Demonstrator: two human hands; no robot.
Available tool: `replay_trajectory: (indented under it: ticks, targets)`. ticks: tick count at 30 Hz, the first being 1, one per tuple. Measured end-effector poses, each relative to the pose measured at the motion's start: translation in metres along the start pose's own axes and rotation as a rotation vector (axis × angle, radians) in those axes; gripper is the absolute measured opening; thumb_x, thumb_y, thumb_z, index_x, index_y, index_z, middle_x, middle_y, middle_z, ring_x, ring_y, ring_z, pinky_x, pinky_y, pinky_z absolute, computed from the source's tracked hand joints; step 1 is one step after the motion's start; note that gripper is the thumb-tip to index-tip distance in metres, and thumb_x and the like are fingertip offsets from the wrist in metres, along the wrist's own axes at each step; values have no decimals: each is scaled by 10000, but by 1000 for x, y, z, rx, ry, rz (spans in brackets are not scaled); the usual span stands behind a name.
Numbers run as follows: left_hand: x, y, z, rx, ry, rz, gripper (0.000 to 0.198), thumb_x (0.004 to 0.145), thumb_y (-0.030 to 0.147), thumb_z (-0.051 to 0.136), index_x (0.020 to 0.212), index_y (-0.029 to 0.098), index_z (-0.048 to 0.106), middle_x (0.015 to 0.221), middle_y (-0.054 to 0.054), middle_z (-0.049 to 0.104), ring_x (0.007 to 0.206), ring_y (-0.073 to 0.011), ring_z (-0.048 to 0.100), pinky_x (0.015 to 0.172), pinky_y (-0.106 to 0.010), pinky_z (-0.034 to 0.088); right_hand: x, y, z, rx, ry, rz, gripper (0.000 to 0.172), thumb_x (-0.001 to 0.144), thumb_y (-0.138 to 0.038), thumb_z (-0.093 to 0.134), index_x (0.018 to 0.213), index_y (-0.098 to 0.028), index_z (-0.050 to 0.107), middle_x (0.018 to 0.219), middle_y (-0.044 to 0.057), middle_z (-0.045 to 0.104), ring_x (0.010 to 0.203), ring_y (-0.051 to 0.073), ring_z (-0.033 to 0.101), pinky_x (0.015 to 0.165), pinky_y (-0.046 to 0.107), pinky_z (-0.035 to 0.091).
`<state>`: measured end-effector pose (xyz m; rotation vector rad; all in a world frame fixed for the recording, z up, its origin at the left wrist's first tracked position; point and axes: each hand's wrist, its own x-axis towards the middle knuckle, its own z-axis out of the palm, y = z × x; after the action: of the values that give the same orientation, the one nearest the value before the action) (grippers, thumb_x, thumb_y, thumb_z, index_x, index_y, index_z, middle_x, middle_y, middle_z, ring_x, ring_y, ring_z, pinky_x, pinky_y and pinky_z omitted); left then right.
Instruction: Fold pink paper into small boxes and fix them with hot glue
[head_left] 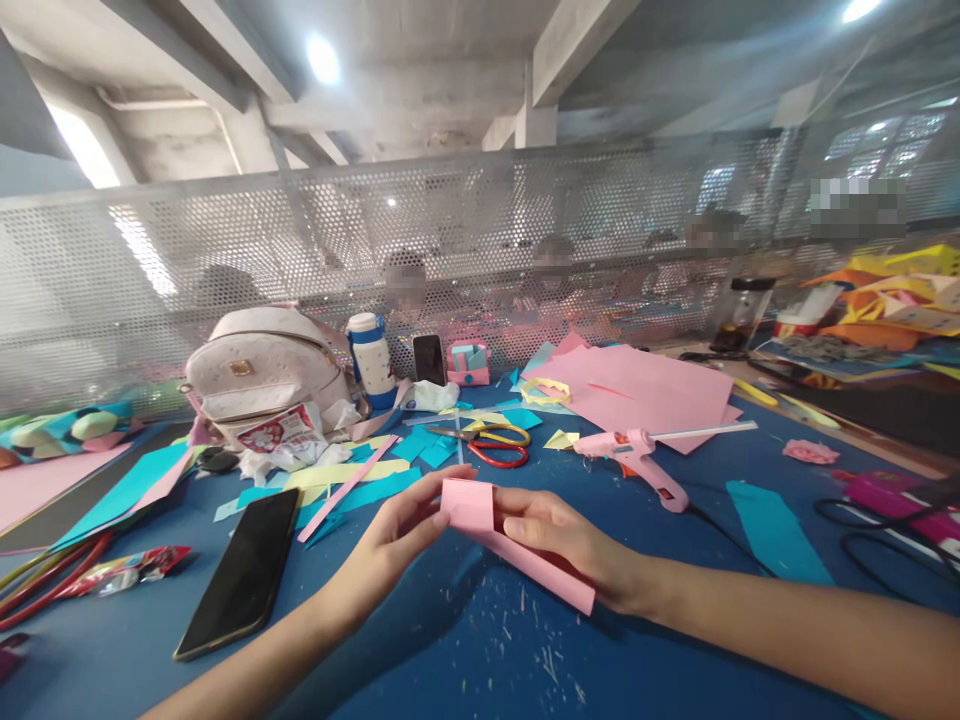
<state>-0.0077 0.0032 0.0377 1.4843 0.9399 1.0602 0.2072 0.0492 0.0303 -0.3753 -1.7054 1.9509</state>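
Note:
A folded pink paper strip [480,512] is held between both hands above the blue table [465,640]. My left hand [397,535] pinches its upper left end with thumb and fingers. My right hand [559,540] grips the strip from the right, thumb on top, while the long end runs under the palm toward the wrist. Both hands are closed on the paper.
A black phone [244,570] lies left of my hands. Scissors [495,445] and a pink glue gun [637,455] lie beyond them, with pink sheets [645,385], teal and yellow scraps, a white backpack [262,375] and a bottle [371,358]. People sit behind a mesh partition [480,250].

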Motion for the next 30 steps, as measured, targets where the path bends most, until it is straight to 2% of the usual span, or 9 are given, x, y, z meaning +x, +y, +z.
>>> replay_trajectory:
  ticks: [5,10,14,17,20,24,30]
  targets:
    - [1,-2,-2,-93,-9,-62,448,843,352,674,1271,243,600,1311,-74,617,1238,-294,534,1068,-419,381,0,1,-2,-52,-8,31,492,888,-441,569,1312,-192,566,1115,74,666,915,181,612,804,288,438]
    - [2,-11,-3,-123,-29,-126,449,725,320,791,1145,219,671,1202,-82,669,1112,-280,608,943,-364,468,0,2,-3,-195,-64,29,471,879,-482,555,1190,-139,641,1005,70,646,812,158,551,731,266,407]
    - [2,-13,1,-92,-27,-97,411,658,301,835,1043,217,715,1187,-76,664,1082,-260,612,891,-324,491,-1,1,1,-230,-101,59,466,856,-522,564,1082,-126,662,907,56,610,737,140,497,675,257,387]
    - [2,-13,2,-71,-11,-78,392,634,279,847,1001,216,726,1166,-66,669,1044,-236,619,863,-295,496,-2,0,4,-206,-116,60,476,839,-532,576,1069,-123,655,898,54,587,729,133,463,650,247,366]
    - [3,-12,2,-45,14,-85,387,639,281,846,999,212,722,1090,-54,687,984,-207,623,827,-266,487,-1,1,5,-162,-124,49,508,838,-530,579,1115,-110,642,899,54,561,720,122,437,620,228,337]
    - [2,-9,3,-80,34,-164,398,682,327,821,1037,195,701,969,-42,694,868,-171,615,743,-235,468,0,5,1,-100,-132,62,523,850,-538,570,1145,-110,626,808,24,511,617,85,388,550,204,283]
    - [0,0,0,-141,25,-151,393,762,298,766,1129,189,679,1065,-62,700,981,-199,609,845,-266,442,1,3,-2,0,-58,94,564,827,-541,596,1215,-132,610,844,47,550,631,86,419,564,196,280]
